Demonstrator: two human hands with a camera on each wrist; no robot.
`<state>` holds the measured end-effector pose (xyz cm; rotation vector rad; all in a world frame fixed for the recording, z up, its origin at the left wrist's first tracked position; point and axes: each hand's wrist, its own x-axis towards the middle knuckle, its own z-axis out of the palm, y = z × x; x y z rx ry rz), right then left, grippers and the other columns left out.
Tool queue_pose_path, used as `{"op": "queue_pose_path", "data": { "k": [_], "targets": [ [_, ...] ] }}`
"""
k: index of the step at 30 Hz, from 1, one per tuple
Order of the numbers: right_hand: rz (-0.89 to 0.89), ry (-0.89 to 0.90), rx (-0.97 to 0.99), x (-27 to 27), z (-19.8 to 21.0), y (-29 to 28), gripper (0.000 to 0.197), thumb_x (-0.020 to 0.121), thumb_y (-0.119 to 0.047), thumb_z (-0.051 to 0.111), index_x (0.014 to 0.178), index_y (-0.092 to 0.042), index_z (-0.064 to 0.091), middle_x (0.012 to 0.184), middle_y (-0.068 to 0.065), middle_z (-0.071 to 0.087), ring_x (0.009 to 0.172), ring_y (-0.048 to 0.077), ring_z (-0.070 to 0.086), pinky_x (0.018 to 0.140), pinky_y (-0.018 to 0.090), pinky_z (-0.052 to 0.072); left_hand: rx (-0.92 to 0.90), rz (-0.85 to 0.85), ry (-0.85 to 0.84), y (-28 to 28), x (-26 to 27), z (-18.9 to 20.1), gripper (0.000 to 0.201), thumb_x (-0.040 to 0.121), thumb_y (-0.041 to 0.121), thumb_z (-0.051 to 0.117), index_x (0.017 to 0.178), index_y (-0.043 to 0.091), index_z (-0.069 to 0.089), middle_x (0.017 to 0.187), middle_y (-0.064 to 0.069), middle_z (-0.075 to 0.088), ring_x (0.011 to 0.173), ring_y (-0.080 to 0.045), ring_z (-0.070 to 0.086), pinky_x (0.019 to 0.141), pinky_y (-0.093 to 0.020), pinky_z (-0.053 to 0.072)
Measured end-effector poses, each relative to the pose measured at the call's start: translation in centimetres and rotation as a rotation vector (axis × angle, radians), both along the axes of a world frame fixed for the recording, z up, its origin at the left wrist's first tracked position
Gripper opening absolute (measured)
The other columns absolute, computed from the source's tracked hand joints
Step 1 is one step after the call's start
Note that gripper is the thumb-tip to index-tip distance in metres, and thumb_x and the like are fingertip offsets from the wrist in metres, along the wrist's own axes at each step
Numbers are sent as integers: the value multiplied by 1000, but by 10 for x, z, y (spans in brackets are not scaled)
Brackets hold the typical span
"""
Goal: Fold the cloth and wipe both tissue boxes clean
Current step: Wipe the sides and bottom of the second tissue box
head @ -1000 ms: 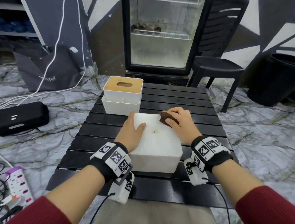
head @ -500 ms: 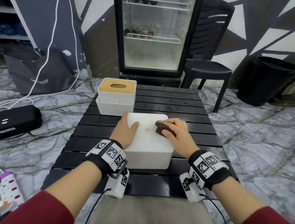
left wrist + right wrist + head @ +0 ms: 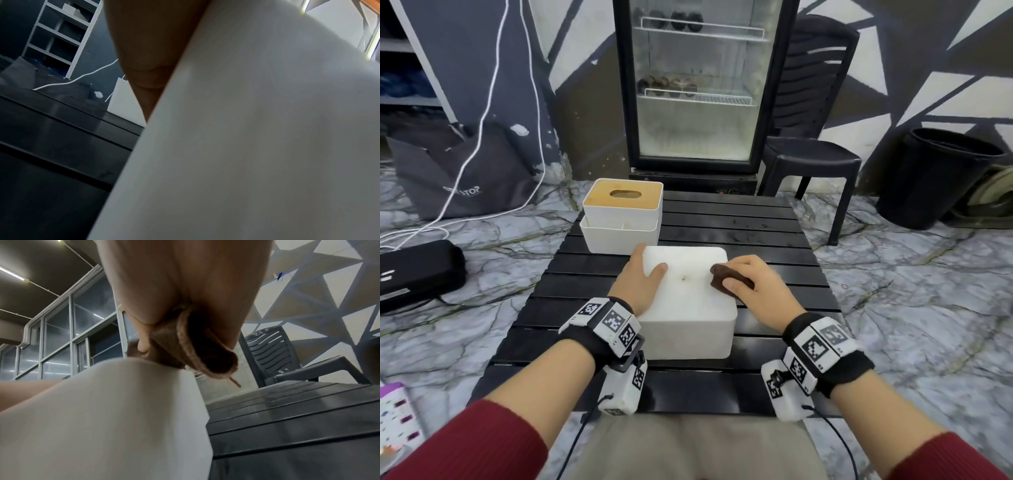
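A plain white tissue box (image 3: 688, 305) lies on the black slatted table (image 3: 756, 236), a small dark speck at its top middle. My left hand (image 3: 640, 281) rests flat on the box's left side, thumb on top; the box wall (image 3: 257, 138) fills the left wrist view. My right hand (image 3: 750, 284) holds the folded brown cloth (image 3: 729, 281) against the right part of the box top. From the right wrist the cloth (image 3: 185, 344) shows rolled under the fingers at the box's edge (image 3: 123, 386). A second tissue box with a wooden lid (image 3: 623, 209) stands behind, at the table's far left.
A glass-door fridge (image 3: 698, 85) stands beyond the table, with a black plastic chair (image 3: 811, 144) to its right. A black bin (image 3: 935, 178) is at the far right. A dark bag (image 3: 465, 178), white cables and a black case (image 3: 414, 270) lie on the marble floor at left.
My right hand has drawn the cloth back toward me along the right side of the box top. The left hand stays on the box. The head view has pulled back and tilted up.
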<state>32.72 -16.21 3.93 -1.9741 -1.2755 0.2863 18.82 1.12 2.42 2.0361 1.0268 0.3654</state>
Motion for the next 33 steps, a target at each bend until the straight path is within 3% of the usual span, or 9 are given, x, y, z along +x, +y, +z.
{"op": "queue_pose_path", "data": {
  "k": [3, 9, 14, 18, 22, 26, 29, 31, 33],
  "targets": [
    [-69, -18, -29, 18, 0, -23, 28, 87, -17, 58, 114, -20, 63, 105, -7, 52, 100, 7, 47, 79, 7, 28, -2, -1, -5, 0, 0, 0, 63, 98, 39, 41, 150, 20, 10, 151, -9, 33, 132, -30, 40, 103, -36, 33],
    [-119, -61, -456, 55, -22, -80, 31, 82, -15, 61, 112, -23, 65, 109, 4, 58, 105, 20, 54, 86, 18, 35, 12, 5, -4, -3, 1, 1, 63, 98, 37, 41, 150, 18, 10, 151, -9, 33, 132, -31, 39, 102, -34, 32],
    [-168, -77, -566, 68, -37, -104, 41, 83, -18, 64, 123, -19, 57, 123, 8, 51, 115, 22, 48, 96, 20, 30, 10, -17, -30, -19, 13, 2, 62, 99, 34, 42, 150, 17, 12, 150, -8, 34, 132, -29, 39, 97, -30, 31],
    [-172, -73, -592, 70, -41, -108, 46, 83, -23, 64, 127, -21, 53, 126, 7, 46, 118, 22, 46, 102, 25, 31, -24, -44, -52, -39, 30, 2, 64, 98, 35, 43, 151, 18, 10, 153, -6, 29, 137, -26, 33, 106, -30, 27],
    [-133, -80, -678, 72, -33, -104, 48, 82, -31, 64, 128, -25, 51, 126, 10, 47, 120, 27, 43, 105, 34, 32, -46, -42, -85, -53, 42, 1, 65, 98, 33, 44, 151, 18, 10, 154, -5, 27, 138, -24, 32, 105, -30, 27],
    [-183, -50, -444, 71, -10, -88, 40, 86, -35, 59, 123, -20, 56, 127, 8, 54, 119, 23, 48, 102, 29, 35, -104, -33, -116, -54, 44, 1, 65, 98, 36, 42, 151, 20, 7, 154, -5, 27, 137, -25, 33, 107, -32, 27],
    [-196, 70, -313, 63, 1, -64, 47, 88, -43, 53, 129, -20, 49, 128, 2, 55, 115, 15, 51, 94, 23, 36, -204, -5, -146, -48, 43, 1, 66, 98, 43, 37, 152, 19, 6, 157, -2, 20, 141, -24, 26, 112, -34, 23],
    [-196, 130, -324, 57, 3, -48, 60, 87, -53, 48, 136, -21, 39, 130, 3, 53, 118, 18, 49, 93, 25, 34, -257, -16, -150, -41, 42, -1, 61, 99, 42, 36, 151, 18, 15, 155, -3, 26, 139, -24, 30, 114, -37, 25],
    [-183, 151, -357, 52, 2, -35, 67, 84, -61, 44, 140, -25, 33, 131, 3, 53, 118, 21, 49, 91, 28, 36, -316, -59, -171, -35, 38, -2, 52, 100, 38, 36, 147, 17, 28, 148, -4, 40, 131, -22, 43, 107, -39, 37]
  ]
}}
